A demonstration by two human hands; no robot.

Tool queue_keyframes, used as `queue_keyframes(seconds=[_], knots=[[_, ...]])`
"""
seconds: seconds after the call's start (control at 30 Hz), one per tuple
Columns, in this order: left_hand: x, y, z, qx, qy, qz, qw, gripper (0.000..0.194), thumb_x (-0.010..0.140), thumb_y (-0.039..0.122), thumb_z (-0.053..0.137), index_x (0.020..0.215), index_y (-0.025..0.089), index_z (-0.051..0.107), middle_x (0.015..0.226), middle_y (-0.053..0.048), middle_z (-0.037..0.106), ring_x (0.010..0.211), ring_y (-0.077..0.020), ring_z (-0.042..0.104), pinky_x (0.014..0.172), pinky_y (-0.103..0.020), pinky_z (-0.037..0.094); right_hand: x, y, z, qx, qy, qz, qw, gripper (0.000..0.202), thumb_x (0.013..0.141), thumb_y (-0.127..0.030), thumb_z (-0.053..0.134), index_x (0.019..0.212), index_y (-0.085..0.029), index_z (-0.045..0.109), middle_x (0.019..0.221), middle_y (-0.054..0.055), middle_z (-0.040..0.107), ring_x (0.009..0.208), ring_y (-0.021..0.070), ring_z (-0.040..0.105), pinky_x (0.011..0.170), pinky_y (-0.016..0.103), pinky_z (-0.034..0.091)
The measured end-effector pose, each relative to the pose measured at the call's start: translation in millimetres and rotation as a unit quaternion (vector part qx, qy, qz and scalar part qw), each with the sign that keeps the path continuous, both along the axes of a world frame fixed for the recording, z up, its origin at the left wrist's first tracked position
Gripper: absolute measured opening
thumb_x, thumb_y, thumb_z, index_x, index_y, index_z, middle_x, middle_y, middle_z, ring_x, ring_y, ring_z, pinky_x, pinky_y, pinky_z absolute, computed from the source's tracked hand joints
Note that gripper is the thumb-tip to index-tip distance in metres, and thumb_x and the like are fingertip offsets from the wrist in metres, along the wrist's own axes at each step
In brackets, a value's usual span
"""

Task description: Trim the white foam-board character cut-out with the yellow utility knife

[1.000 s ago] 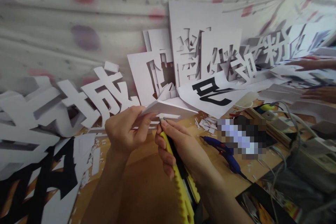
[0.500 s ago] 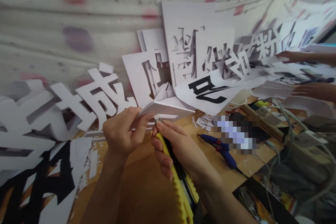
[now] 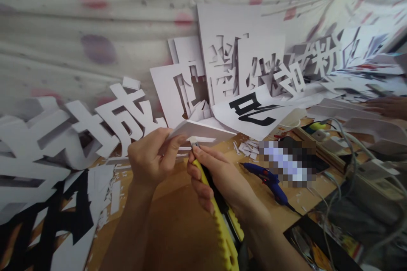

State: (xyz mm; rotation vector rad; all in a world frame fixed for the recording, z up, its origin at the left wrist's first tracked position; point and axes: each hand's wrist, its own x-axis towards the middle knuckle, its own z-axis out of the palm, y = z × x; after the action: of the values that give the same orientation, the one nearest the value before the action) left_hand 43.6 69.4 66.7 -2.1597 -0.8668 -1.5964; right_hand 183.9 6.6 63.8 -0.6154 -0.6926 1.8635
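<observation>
We have a white board piece point(image 3: 212, 130) raised over the bench point(image 3: 167, 220), tilted, its near end gripped in our left hand point(image 3: 154, 159), thumb on the near face. It looks like stiff foam sheet: probably very light, smooth, and easily dented or snapped at thin parts, so we would pinch it gently across its broadest area. Our right hand point(image 3: 211, 173) is wrapped round a yellow cutter point(image 3: 220, 220), its ridged shell likely giving a firm grip; the metal tip is at the board's underside, though we cannot tell whether it touches.

Small, straight-edged white scraps point(image 3: 248, 148) lie just beyond, near a curling paper sheet point(image 3: 269, 126) printed with a bold black character. To the right rests a smooth blue glue gun point(image 3: 269, 180). Behind stand crisp-edged, matte cut-out characters point(image 3: 119, 110) against creased, blotch-patterned cloth point(image 3: 133, 29).
</observation>
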Motion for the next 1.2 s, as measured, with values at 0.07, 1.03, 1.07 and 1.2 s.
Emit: queue_keyframes(seconds=[0.07,1.03,1.07,1.2], knots=[[-0.6,0.6,1.3,-0.003,-0.007,-0.003,1.0,0.02,0.088,0.023,0.065,0.071,0.018,0.057,0.049,0.009,0.043,0.044,-0.0039,0.037,0.044,-0.019,0.026,0.3,-0.7,-0.9,-0.004,-0.008,-0.009,1.0,0.023,0.089,-0.04,0.061,0.082,-0.02,0.052,0.061,-0.01,0.05,0.034,0.0022,0.037,0.028,0.014,0.04],[1.0,-1.0,0.9,-0.03,-0.013,-0.001,0.999,0.024,0.089,0.025,0.063,0.068,0.018,0.054,0.049,0.008,0.042,0.044,-0.005,0.036,0.044,-0.021,0.026,-4.1,1.8,-1.8,0.004,-0.007,-0.023,1.0,0.028,0.087,-0.045,0.063,0.082,-0.021,0.051,0.061,-0.01,0.05,0.034,0.0025,0.036,0.028,0.015,0.04],[1.3,-1.2,0.8,-0.032,-0.011,-0.002,0.999,0.023,0.089,0.025,0.063,0.068,0.019,0.054,0.049,0.007,0.043,0.044,-0.0051,0.036,0.044,-0.021,0.026,-4.0,2.1,-1.2,0.004,-0.006,-0.02,1.0,0.028,0.087,-0.045,0.063,0.082,-0.021,0.051,0.061,-0.01,0.05,0.034,0.0025,0.036,0.028,0.015,0.04],[2.7,-1.1,-0.4,-0.033,0.001,-0.003,0.999,0.021,0.09,0.027,0.062,0.071,0.019,0.058,0.052,0.006,0.048,0.044,-0.0055,0.037,0.045,-0.022,0.027,-6.4,4.0,2.7,0.025,0.002,-0.002,1.0,0.026,0.089,-0.044,0.061,0.082,-0.021,0.05,0.062,-0.01,0.051,0.034,0.0028,0.038,0.029,0.015,0.042]])
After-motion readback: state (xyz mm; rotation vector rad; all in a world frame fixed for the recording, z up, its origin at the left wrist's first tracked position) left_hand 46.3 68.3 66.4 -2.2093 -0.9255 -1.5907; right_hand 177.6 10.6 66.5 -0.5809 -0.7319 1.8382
